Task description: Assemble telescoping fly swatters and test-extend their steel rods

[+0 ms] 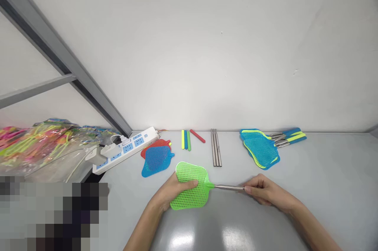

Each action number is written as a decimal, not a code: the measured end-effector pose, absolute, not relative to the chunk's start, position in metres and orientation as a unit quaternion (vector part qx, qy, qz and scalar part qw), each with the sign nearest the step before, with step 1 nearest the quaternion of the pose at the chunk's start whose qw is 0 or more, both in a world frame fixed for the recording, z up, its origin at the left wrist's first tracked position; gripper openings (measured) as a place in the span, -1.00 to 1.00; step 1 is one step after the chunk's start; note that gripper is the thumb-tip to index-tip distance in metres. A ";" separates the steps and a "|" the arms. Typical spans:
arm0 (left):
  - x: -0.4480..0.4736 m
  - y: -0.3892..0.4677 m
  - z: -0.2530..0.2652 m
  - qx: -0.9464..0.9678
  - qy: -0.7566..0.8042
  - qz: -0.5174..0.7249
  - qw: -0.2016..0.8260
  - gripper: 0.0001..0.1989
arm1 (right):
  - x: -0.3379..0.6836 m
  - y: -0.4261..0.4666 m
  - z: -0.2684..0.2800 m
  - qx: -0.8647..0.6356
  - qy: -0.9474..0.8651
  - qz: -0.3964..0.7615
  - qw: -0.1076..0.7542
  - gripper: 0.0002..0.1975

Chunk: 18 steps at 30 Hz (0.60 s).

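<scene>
My left hand [174,190] grips a green fly swatter head [193,199], its thumb on top of the mesh and the other fingers hidden beneath. A metal rod [228,187] runs from the neck of the head to my right hand [261,191], which pinches its far end between thumb and fingers. Both hands are above the grey table, near its middle. Behind them lie several loose metal rods [216,148] side by side. Yellow, blue and green handle sleeves [186,140] and a red sleeve [197,136] rest to the left of these rods.
Blue [156,160] and red swatter heads [147,147] overlap at left, beside a white power strip [126,150] with plugs. At right is a pile of fly swatters [260,150] with handles. Plastic bags of colourful pieces [50,144] sit by a metal frame [73,73]. A wall [224,46] closes the back.
</scene>
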<state>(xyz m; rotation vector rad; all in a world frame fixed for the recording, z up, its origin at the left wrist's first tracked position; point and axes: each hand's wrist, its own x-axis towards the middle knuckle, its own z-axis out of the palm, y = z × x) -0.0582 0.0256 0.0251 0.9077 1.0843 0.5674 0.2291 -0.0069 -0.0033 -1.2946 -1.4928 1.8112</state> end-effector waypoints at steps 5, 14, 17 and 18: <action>-0.056 0.025 0.021 0.409 0.496 0.266 0.718 -0.57 | 0.229 -0.004 -0.006 -0.451 -0.530 0.676 0.242 -0.65; -0.056 0.023 0.013 0.453 0.487 0.290 0.688 -0.58 | 0.232 -0.005 -0.012 -0.451 -0.505 0.686 0.266 -0.63; -0.054 0.022 0.011 0.462 0.495 0.297 0.673 -0.57 | 0.233 -0.005 -0.013 -0.448 -0.501 0.688 0.276 -0.63; -0.054 0.022 0.011 0.463 0.496 0.299 0.671 -0.57 | 0.233 -0.005 -0.013 -0.447 -0.499 0.688 0.278 -0.63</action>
